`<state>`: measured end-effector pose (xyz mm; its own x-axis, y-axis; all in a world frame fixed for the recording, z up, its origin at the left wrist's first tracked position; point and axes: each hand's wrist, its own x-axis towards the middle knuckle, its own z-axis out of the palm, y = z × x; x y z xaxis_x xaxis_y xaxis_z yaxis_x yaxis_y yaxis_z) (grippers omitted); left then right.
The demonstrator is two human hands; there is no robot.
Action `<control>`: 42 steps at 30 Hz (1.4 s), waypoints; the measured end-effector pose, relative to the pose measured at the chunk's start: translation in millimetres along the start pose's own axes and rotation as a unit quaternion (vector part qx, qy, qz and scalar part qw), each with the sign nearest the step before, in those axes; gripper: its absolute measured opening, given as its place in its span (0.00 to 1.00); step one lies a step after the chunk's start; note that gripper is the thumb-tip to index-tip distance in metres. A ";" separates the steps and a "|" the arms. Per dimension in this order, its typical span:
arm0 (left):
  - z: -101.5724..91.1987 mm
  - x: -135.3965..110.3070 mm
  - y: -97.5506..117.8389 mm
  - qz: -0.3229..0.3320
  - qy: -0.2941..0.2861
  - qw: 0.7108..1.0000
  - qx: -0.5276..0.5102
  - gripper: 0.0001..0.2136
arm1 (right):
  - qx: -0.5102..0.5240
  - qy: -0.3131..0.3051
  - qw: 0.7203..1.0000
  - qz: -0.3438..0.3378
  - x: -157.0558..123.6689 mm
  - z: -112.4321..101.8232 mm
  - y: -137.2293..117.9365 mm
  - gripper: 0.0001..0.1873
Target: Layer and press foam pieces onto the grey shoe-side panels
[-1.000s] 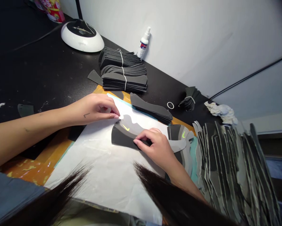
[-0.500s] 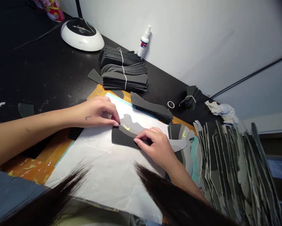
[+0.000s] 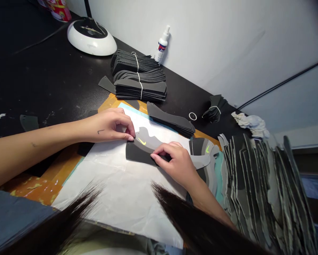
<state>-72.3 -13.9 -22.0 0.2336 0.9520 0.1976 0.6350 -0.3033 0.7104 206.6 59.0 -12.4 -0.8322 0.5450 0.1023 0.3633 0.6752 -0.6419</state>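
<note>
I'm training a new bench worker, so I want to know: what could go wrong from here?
The dark grey sneaker panel with its neon yellow swoosh might shift if the left hand or right hand slips on the glossy white plastic sheet. The long dark hair could brush it. The loose pile of grey cut panels might slide toward the work.

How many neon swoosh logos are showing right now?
2. One swoosh logo is on the dark piece between the left hand and right hand; another swoosh logo is on the piece farther right. The stacks may hide more.
</note>
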 end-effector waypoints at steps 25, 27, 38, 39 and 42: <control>3.5 -1.7 8.0 0.115 -0.103 0.988 -0.004 0.13 | -0.003 0.003 1.000 -0.006 0.1 0.2 0.3 0.06; 3.2 -1.4 9.1 0.115 -0.106 0.988 -0.001 0.13 | -0.005 0.004 1.000 -0.006 -0.1 0.4 0.8 0.06; 3.1 -4.9 16.5 0.185 -0.139 0.972 0.032 0.12 | 0.006 0.006 1.000 -0.016 0.9 0.7 2.9 0.06; 4.2 -5.5 17.2 0.194 -0.139 0.971 0.035 0.14 | 0.007 0.005 1.000 -0.015 1.1 0.8 2.8 0.06; 7.4 -6.5 18.2 0.199 -0.143 0.969 0.043 0.17 | 0.012 0.001 1.000 -0.011 2.0 0.5 2.5 0.06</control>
<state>-56.8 -25.9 -15.4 0.6594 0.7125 0.2398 0.5092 -0.6580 0.5547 205.7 61.6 -14.3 -0.8387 0.5316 0.1185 0.3353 0.6753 -0.6569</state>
